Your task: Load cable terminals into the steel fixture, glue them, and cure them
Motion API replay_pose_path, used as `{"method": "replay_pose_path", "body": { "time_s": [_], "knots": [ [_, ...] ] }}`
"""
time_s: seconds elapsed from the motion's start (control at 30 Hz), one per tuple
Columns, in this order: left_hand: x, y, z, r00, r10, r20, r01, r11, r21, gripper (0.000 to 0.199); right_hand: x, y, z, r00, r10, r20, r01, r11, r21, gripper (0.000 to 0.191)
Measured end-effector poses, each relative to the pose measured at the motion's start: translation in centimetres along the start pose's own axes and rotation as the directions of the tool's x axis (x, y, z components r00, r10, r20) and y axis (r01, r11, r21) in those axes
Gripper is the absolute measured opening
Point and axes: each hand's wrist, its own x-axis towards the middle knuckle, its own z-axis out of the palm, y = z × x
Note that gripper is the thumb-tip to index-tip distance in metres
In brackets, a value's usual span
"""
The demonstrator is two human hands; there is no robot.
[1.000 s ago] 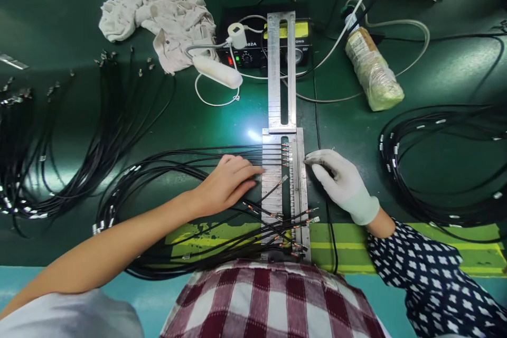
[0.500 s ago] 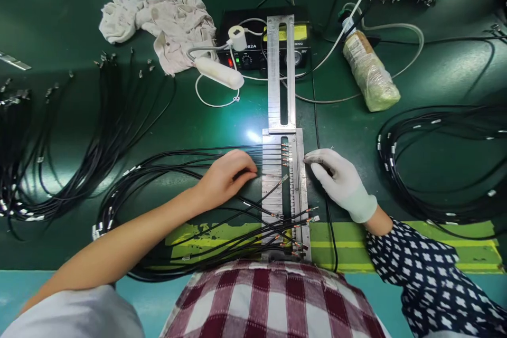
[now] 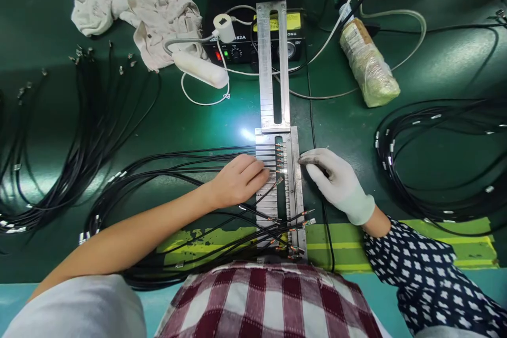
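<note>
My bare left hand (image 3: 241, 180) is over the left side of a slotted metal fixture (image 3: 267, 190), its fingers closed on a black cable (image 3: 271, 171). That cable's metal-tipped end reaches over the slot, below a row of other cable ends (image 3: 281, 153) lying side by side in the fixture. My right hand (image 3: 340, 182), in a white glove with darkened fingertips, is at the fixture's right edge. Its fingers are curled into a pinch touching that edge; whatever is between them is hidden. Several loose cables (image 3: 253, 235) with orange and metal ends cross the fixture's lower part.
Behind the fixture sits a black control box (image 3: 249, 45) with a white lamp (image 3: 202, 69) before it. A crumpled cloth (image 3: 158, 18) lies back left, a wrapped bottle (image 3: 368, 63) back right. Cable bundles lie left (image 3: 85, 132) and right (image 3: 396, 179).
My left hand has moved right onto the fixture, and another cable end now lies below the row in the slot. My right hand has stayed at the fixture's edge. The view has shifted slightly.
</note>
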Motion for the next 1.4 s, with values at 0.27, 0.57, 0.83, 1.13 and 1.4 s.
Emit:
{"method": "replay_pose_path", "body": {
  "time_s": [0.27, 0.57, 0.83, 1.13, 1.4],
  "knots": [
    [-0.4, 0.2, 0.2, 0.999, -0.043, -0.022, 0.042, 0.997, -0.069, 0.023, -0.1, 0.2, 0.1, 1.000, -0.001, -0.001, 0.001, 1.000, 0.008, 0.015],
    [-2.4, 1.6, -0.2, 0.960, -0.223, 0.169, 0.248, 0.958, -0.146, 0.037, -0.2, 0.0, 0.3, 0.995, -0.080, -0.067, 0.078, 0.997, -0.026, 0.017],
    [-1.3, 1.2, 0.4, 0.946, -0.232, 0.225, 0.243, 0.970, -0.022, 0.039, -0.3, -0.1, 0.7, 0.982, -0.163, -0.092, 0.153, 0.983, -0.107, 0.018],
    [0.9, 0.7, 1.1, 0.948, -0.145, 0.283, 0.135, 0.989, 0.055, 0.032, -0.2, -0.3, 0.7, 0.978, -0.180, -0.105, 0.161, 0.973, -0.164, 0.017],
    [-1.6, 1.9, -3.0, 0.881, -0.306, 0.360, 0.402, 0.885, -0.233, 0.028, -0.6, -2.8, 1.8, 0.891, -0.421, 0.168, 0.451, 0.859, -0.242, 0.025]
  ]
}}
